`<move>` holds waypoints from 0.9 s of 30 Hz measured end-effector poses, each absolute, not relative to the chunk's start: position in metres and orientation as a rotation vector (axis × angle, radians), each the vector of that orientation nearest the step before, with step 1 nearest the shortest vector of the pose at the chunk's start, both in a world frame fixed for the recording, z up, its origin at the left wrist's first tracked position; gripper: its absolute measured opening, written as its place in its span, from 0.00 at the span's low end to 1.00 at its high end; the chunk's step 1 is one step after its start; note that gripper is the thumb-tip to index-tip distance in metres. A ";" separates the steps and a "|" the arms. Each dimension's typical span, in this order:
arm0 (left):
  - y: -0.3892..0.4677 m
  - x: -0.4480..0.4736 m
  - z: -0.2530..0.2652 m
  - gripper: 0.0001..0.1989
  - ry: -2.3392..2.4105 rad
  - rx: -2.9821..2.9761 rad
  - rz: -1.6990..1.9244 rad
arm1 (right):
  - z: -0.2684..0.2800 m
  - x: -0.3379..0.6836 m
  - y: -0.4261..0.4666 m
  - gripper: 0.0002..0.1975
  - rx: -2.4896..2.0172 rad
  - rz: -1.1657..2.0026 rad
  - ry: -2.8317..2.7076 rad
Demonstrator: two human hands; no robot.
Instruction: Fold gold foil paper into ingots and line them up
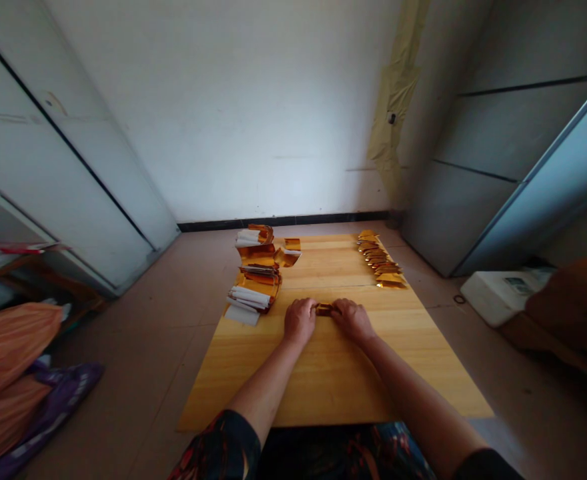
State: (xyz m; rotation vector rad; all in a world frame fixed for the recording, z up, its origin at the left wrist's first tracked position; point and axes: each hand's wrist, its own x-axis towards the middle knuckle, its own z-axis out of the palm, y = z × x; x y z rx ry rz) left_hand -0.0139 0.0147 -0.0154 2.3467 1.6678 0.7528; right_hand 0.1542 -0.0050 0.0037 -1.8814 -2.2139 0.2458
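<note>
Both hands meet over the middle of the wooden table, with a small piece of gold foil paper (324, 309) stretched between them. My left hand (300, 321) pinches its left end, and my right hand (353, 321) pinches the right end; the fingertips are partly hidden. To the left lie stacks of gold foil paper sheets (258, 255) with white backs, some fanned and curled. A row of folded gold paper pieces (379, 259) runs along the right side of the table.
The wooden table (323, 383) stands before a white wall (253, 113). A grey cabinet (493, 133) rises at the right, with a white box (496, 293) on the floor near it. Orange and purple bags (18, 360) lie at the left.
</note>
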 end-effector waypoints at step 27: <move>0.005 -0.006 -0.017 0.12 1.856 2.403 0.719 | 0.010 0.149 0.005 0.11 -1.973 0.164 -2.258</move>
